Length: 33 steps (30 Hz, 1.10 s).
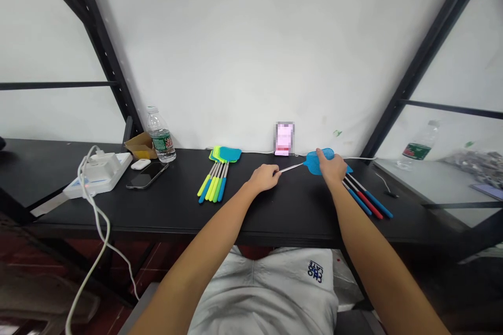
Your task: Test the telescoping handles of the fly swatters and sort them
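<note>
Between my two hands a blue fly swatter [313,163] is stretched sideways above the black table. My left hand [265,176] is wrapped round its handle end, which the fingers hide; a thin metal shaft runs out to the right. My right hand [332,167] grips the blue mesh head, thumb on top. Below and right of that hand lie a few more swatters [367,200] with blue and red handles, their heads partly hidden. To the left, a fanned pile of swatters [216,177] shows yellow, green and blue handles, with a blue head on top.
A phone [284,139] with a lit screen leans on the wall. At left are a water bottle [161,138], a cardboard box [140,145], a white case [140,164], a dark phone [148,175] and a power strip [102,173] with cables. Another bottle [418,147] stands at right.
</note>
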{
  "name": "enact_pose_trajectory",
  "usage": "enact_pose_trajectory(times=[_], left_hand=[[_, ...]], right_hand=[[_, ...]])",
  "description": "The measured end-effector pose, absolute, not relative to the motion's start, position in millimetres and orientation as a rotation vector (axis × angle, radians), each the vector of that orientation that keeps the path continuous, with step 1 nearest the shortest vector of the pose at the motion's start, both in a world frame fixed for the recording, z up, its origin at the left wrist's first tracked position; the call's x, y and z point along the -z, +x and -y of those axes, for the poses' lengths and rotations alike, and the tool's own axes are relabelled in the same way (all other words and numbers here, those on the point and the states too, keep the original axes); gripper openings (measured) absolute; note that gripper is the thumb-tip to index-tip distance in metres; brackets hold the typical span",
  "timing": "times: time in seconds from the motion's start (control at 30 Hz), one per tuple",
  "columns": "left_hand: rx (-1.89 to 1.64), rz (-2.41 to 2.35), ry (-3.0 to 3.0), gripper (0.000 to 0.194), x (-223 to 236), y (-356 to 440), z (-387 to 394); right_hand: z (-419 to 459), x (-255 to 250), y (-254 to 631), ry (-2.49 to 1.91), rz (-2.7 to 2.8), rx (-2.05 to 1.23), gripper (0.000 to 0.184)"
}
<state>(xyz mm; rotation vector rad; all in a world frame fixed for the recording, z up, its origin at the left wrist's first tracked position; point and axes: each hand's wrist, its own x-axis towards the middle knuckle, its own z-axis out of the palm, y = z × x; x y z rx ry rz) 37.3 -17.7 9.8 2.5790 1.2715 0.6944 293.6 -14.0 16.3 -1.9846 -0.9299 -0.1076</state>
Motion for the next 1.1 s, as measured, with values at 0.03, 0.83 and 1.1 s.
enact_pose_trajectory(times=[0.03,0.83,1.1], left_hand=[[-0.700,-1.267,2.579,0.028,-9,37,17],[-0.679,-1.091,2.586,0.024,-12,33,18],[-0.667,-1.140,2.589,0.026,-11,35,20]], right_hand=[[14,-16,294,-1.983,0.929,0.111,0.071],[10,-9,301,-1.905,1.010,0.201,0.068],[9,-6,296,-1.885,1.045,0.233,0.069]])
